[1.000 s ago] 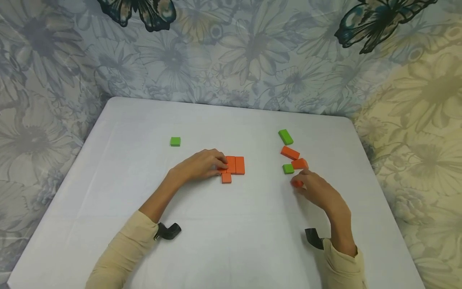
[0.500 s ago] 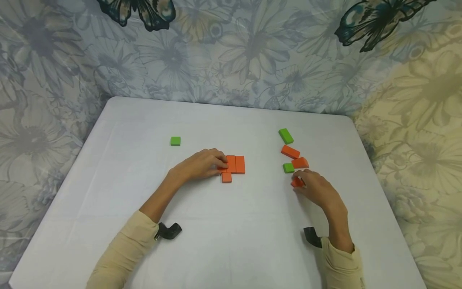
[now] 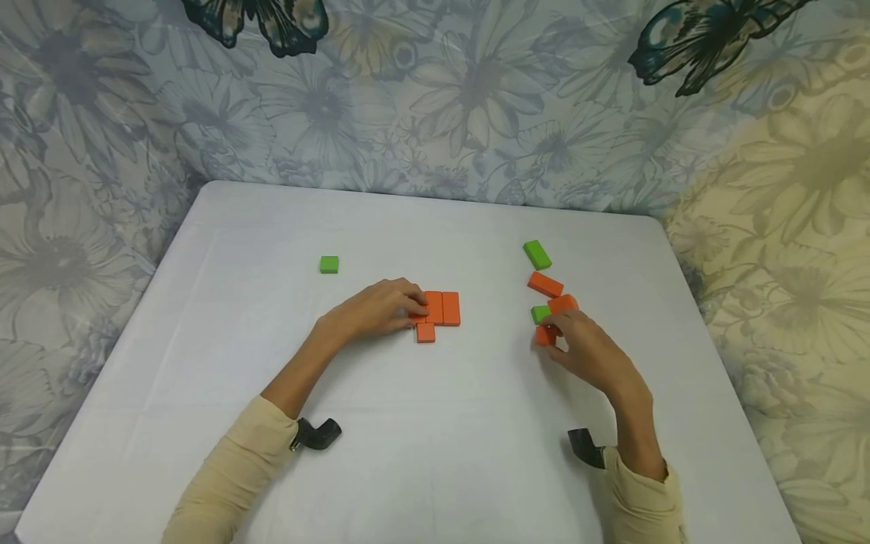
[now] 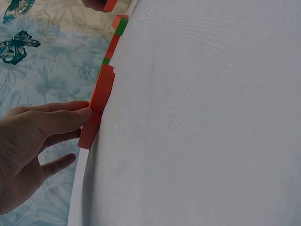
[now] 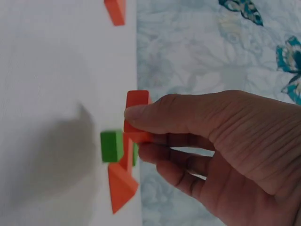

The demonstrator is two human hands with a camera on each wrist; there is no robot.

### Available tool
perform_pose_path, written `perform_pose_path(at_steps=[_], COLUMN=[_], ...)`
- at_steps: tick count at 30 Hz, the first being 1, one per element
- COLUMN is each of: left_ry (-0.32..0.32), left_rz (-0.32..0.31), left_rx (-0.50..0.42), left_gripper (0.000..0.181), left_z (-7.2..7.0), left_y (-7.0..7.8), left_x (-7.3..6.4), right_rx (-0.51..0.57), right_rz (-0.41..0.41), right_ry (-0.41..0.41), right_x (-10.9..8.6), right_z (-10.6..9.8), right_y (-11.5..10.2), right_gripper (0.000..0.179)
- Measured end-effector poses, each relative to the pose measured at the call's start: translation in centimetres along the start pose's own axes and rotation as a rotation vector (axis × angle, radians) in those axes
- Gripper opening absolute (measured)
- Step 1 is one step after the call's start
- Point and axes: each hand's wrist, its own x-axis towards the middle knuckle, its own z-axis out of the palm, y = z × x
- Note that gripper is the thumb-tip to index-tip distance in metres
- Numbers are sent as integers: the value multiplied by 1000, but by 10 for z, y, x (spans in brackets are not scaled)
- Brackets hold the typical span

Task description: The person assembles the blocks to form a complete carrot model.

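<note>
In the head view, a flat cluster of orange blocks (image 3: 442,308) lies mid-table, a small orange square block (image 3: 425,333) against its near side. My left hand (image 3: 382,309) grips the cluster's leftmost orange block (image 4: 90,130) between thumb and fingers, covering much of it. Over at the right, my right hand (image 3: 598,351) pinches another orange block (image 5: 137,110) by thumb and fingers, held above the table. Just beyond that hand are a green block (image 3: 540,313) and an orange wedge-shaped block (image 5: 121,188), both partly covered in the head view.
Farther back on the right lie an orange block (image 3: 545,284) and a longer green block (image 3: 537,255). A green square block (image 3: 329,264) sits alone left of the cluster. The white-covered table (image 3: 435,453) meets a floral cloth (image 3: 469,106) behind.
My right hand has lifted the orange block and shifted it slightly left and away from me, now partly covering the green block. The left hand stays put on the cluster.
</note>
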Motion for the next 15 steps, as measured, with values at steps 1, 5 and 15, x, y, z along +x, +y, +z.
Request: perform_pose_path(at_steps=[1,5,15], left_ry=[1,14,56], left_rz=[2,12,26], left_rx=[1,-6,23], left_gripper=[29,26,33], left_z=[0,0,3], left_y=[0,0,3], left_x=[0,1,6], right_rx=[-5,-47,-87], right_rz=[-25,-97,-256], right_ry=[8,1,-82], right_x=[2,15,59], right_z=[1,6,32], right_y=[-4,-23,-70], right_gripper=[30,30,34])
